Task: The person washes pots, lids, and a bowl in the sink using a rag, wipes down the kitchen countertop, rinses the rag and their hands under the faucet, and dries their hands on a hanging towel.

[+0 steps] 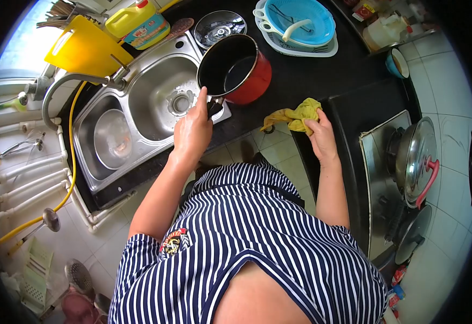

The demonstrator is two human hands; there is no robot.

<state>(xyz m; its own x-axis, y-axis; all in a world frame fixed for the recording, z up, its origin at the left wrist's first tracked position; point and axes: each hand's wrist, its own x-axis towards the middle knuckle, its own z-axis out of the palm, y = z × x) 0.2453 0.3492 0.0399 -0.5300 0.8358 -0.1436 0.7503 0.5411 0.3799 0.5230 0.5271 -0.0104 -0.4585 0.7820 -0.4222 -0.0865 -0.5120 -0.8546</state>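
Note:
My left hand (pixel 192 129) is wrapped round the black handle (pixel 214 107) of a red saucepan (pixel 253 81), the index finger stretched along toward its rim. The pan is dark inside and stands at the right edge of the sink, partly over the black counter. In my right hand (pixel 323 135) is a crumpled yellow cloth (pixel 300 115), one end drooping to the left. The cloth is apart from the pan, over the counter's front edge. Behind the pan sits a shiny metal bowl or lid (pixel 219 27).
A double steel sink (pixel 152 135) with a curved faucet (pixel 52 89) lies to the left; a clear lid-like disc (pixel 111 137) is in its left basin. A blue basket (pixel 314 21) stands at the back. On the right, a lidded pan (pixel 416 156) rests on the stove (pixel 376 156).

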